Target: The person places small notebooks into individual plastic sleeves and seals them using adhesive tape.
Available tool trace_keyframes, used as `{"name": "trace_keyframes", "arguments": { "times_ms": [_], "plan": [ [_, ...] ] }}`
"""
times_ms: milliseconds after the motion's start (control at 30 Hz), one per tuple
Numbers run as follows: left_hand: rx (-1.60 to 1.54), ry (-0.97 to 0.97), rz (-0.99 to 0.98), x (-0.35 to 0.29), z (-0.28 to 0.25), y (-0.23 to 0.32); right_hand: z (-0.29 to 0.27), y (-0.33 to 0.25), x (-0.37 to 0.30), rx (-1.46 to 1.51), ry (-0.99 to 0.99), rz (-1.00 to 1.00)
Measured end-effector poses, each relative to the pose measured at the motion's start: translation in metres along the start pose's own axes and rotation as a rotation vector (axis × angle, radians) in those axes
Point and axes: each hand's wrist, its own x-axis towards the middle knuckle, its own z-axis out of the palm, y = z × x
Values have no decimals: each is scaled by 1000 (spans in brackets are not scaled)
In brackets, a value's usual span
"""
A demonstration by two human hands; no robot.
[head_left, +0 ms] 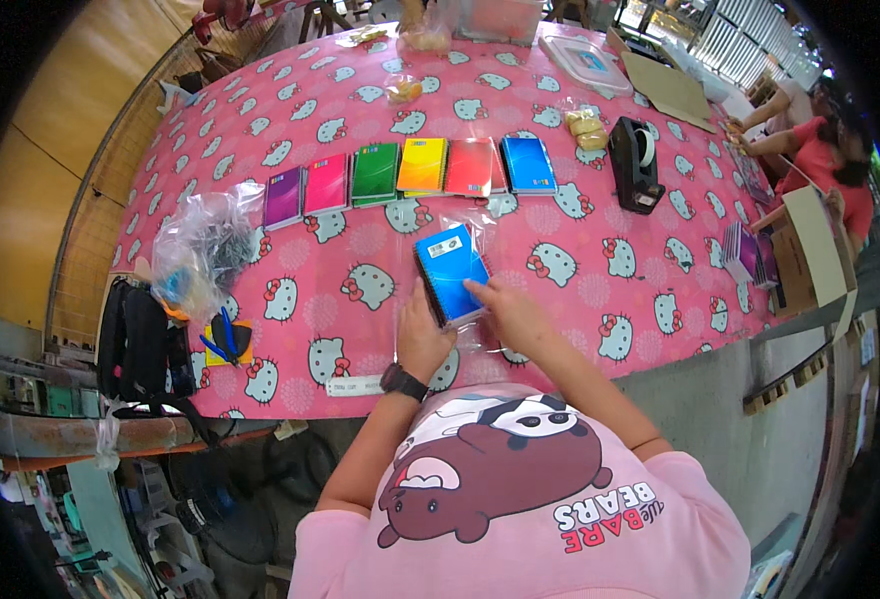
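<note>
A small stack of spiral notebooks with a blue one (452, 262) on top lies slightly tilted in front of me. My left hand (425, 331) is closed along its left side and lower corner. On the opposite edge rests my right hand (512, 315), its thumb on the blue cover. Clear plastic (475, 357) shows around the stack; I cannot tell whether the stack is inside it or on it. Beyond, a row holds purple (283, 199), pink (326, 186), green (374, 173), yellow (422, 165), red (470, 167) and blue (529, 166) notebooks.
A black tape dispenser (636, 170) stands at the right, past a bag of brown items (586, 130). At the left are a crumpled plastic bag (205, 240), blue-handled pliers (224, 337) and a black pouch (132, 339). Beside an open carton (809, 250), another person (827, 150) works.
</note>
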Motion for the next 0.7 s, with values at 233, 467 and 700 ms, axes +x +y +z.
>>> {"name": "trace_keyframes", "arguments": {
  "times_ms": [233,467,700],
  "plan": [
    [-456,99,-221,31,3,37,9,-11,-4,-43,-66,-112],
    [-292,106,-127,33,24,22,-13,15,5,445,-397,31],
    [-122,159,-63,33,32,16,-10,81,129,279,123,338]
  ]
}}
